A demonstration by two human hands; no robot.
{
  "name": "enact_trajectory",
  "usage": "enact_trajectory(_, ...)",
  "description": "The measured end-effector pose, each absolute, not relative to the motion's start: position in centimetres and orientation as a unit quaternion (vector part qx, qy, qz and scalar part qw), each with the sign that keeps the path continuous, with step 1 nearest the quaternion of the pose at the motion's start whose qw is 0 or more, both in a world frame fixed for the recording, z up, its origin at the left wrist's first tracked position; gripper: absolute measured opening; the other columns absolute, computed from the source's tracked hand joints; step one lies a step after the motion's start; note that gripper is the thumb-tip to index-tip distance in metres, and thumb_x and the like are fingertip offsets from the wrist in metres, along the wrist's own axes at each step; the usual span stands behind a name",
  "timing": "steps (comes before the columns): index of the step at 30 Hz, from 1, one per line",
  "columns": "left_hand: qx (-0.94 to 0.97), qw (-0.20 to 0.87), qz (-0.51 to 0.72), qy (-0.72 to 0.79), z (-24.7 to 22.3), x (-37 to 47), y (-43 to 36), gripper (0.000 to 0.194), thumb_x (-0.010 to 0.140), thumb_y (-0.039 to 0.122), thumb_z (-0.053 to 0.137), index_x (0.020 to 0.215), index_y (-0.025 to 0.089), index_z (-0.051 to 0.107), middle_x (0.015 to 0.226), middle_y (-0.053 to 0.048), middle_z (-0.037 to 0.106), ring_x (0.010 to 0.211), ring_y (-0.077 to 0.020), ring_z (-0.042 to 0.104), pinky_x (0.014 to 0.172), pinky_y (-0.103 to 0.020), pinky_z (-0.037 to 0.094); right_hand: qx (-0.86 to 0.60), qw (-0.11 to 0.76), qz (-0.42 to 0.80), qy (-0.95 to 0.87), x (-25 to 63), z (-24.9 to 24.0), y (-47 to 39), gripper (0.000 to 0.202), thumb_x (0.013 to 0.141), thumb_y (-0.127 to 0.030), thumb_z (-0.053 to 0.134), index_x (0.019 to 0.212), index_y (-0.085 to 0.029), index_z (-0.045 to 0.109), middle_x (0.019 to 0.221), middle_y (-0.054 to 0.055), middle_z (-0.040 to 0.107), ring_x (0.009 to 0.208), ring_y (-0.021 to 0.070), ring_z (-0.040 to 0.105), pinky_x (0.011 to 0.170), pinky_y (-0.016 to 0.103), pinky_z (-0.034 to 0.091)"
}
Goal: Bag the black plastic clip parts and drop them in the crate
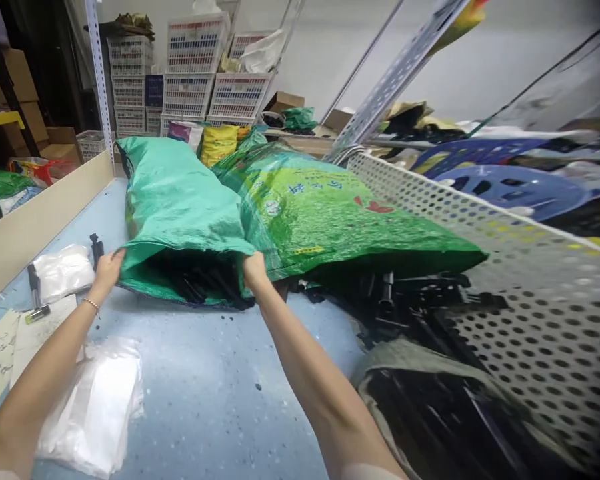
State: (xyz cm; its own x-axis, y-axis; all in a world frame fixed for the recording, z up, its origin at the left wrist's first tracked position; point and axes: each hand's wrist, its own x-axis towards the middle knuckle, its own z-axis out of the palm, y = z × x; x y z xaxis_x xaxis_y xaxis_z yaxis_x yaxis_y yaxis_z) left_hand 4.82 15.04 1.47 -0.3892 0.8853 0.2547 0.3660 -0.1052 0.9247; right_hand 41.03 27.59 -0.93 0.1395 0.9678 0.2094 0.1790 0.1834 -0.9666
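A teal woven sack (pixel 180 193) lies on the blue tabletop (pixel 205 387) with its mouth turned toward me. My left hand (pixel 109 268) grips the left edge of the mouth, and my right hand (pixel 254 269) is closed on the right edge. Between them the opening gapes, showing dark rod-like pieces (pixel 200 283) inside. Touching the teal sack on the right is a larger green printed sack (pixel 320 207). From its open end, black plastic parts (pixel 387 300) spill onto the table.
Clear plastic bags (pixel 97 407) and handwritten papers (pixel 0 360) lie at the left, near a marker (pixel 37 314). A perforated white panel (pixel 520 320) borders the right side, beside a sack of black parts (pixel 440 413). White crates (pixel 190 93) are stacked behind.
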Motion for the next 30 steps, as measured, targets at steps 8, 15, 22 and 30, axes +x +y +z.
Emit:
enact_trajectory(8, 0.51, 0.217, 0.503, 0.664, 0.8, 3.3, 14.1, 0.048, 0.084, 0.064, 0.047, 0.064, 0.02, 0.047, 0.054, 0.003, 0.036, 0.055, -0.0136, 0.036, 0.052, -0.027, 0.028, -0.549, 0.47, 0.359, -0.591, 46.5, -1.5, 24.0, 0.041, 0.077, -0.055, 0.056, 0.082, -0.017, 0.07, 0.07, 0.007, 0.07, 0.085, 0.0273, 0.066, 0.079, 0.039, 0.053)
enact_trajectory(15, 0.566, 0.017, 0.374, 0.735, 3.3, 3.0, 13.3, 0.044, 0.077, 0.028, 0.058, 0.119, 0.016, 0.055, 0.104, -0.011, 0.061, 0.106, -0.0274, 0.056, 0.097, -0.04, 0.044, -0.579, 0.421, 0.151, -0.682, 45.4, -1.8, 16.0, 0.064, 0.075, -0.039, 0.068, 0.131, -0.012, 0.055, 0.132, 0.02, 0.057, 0.128, 0.0375, 0.045, 0.109, 0.058, 0.033)
enact_trajectory(22, 0.657, -0.014, 0.434, 0.616, 3.3, 9.5, 1.6, 0.08, 0.071, 0.017, 0.062, 0.145, 0.02, 0.031, 0.141, -0.015, 0.04, 0.138, -0.0323, 0.034, 0.119, -0.054, 0.023, -0.362, 0.214, 0.249, -0.872, 37.2, -7.1, -2.6, 0.053, 0.09, -0.035, 0.061, 0.141, -0.025, 0.051, 0.145, 0.017, 0.05, 0.127, 0.0326, 0.052, 0.104, 0.054, 0.046)
enact_trajectory(30, 0.429, 0.338, 0.639, 0.542, -4.2, 16.1, -9.2, 0.068, 0.083, 0.044, 0.068, 0.141, 0.032, 0.034, 0.139, -0.01, 0.045, 0.128, -0.0231, 0.05, 0.109, -0.042, 0.043, -0.488, 0.441, 0.506, -0.557, 35.3, -7.9, -7.5, 0.041, 0.097, -0.05, 0.047, 0.124, -0.022, 0.061, 0.124, 0.011, 0.065, 0.114, 0.025, 0.062, 0.098, 0.043, 0.051)
